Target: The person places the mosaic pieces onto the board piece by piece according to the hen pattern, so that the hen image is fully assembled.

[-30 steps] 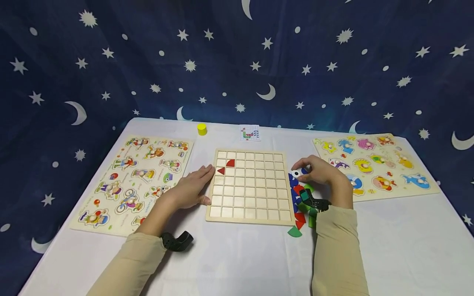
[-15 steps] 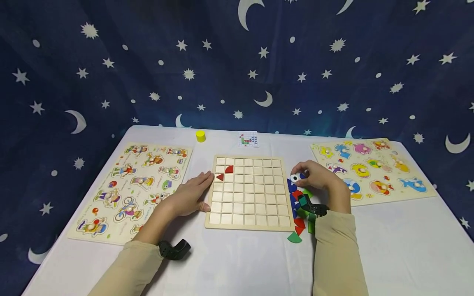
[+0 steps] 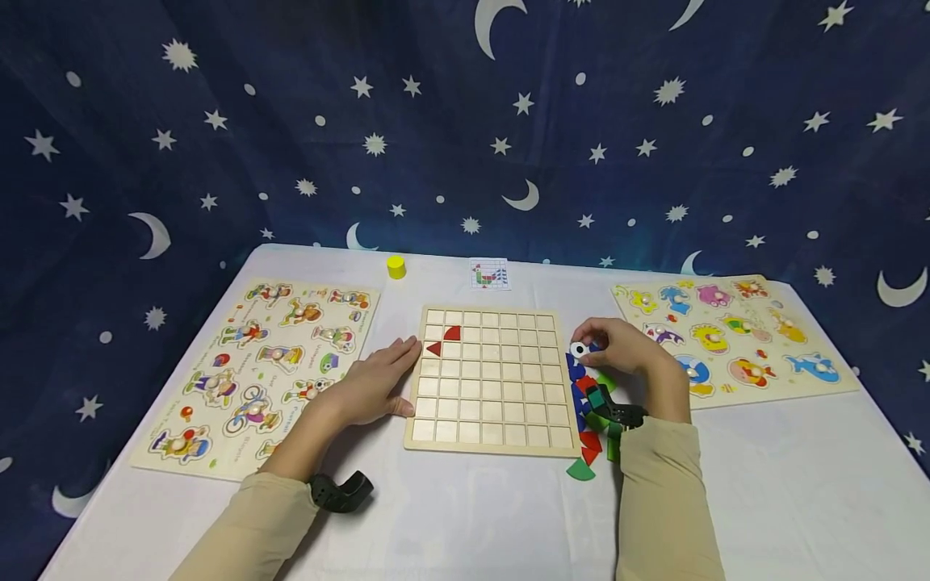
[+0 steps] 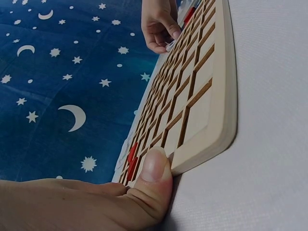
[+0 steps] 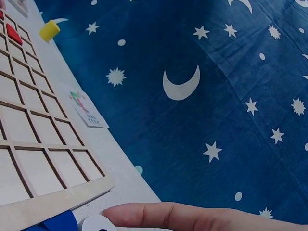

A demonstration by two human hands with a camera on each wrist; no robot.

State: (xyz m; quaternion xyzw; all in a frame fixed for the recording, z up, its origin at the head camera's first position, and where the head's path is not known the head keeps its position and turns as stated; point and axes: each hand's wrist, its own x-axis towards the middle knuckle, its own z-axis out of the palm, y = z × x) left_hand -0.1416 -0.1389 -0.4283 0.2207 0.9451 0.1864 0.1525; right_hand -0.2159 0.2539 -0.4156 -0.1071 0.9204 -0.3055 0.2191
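Observation:
A wooden grid board (image 3: pixel 488 449) lies in the middle of the head view. Two red pieces sit in its upper left cells: a quarter circle (image 3: pixel 453 332) and a triangle (image 3: pixel 433 349). Along the left edge rests my left hand (image 3: pixel 369 386), fingers extended; in the left wrist view its thumb (image 4: pixel 154 168) presses on the rim. Just off the right edge, my right hand (image 3: pixel 621 347) pinches a white disc with a black dot (image 3: pixel 579 349) between thumb and forefinger. Blue pieces (image 5: pixel 62 222) lie close beside the disc. The right palm is hidden.
Loose red pieces (image 3: pixel 591 441) and a green quarter circle (image 3: pixel 580 470) lie along the board's right side, partly under the right wrist. A pattern card (image 3: pixel 490 274) and yellow cylinder (image 3: pixel 395 268) stand behind. Picture puzzles flank left (image 3: pixel 148 461) and right (image 3: pixel 785 388).
The head view has tilted upward a little, so the table sits lower in it. Both hands hold nearly the same places, the right still pinching the white disc.

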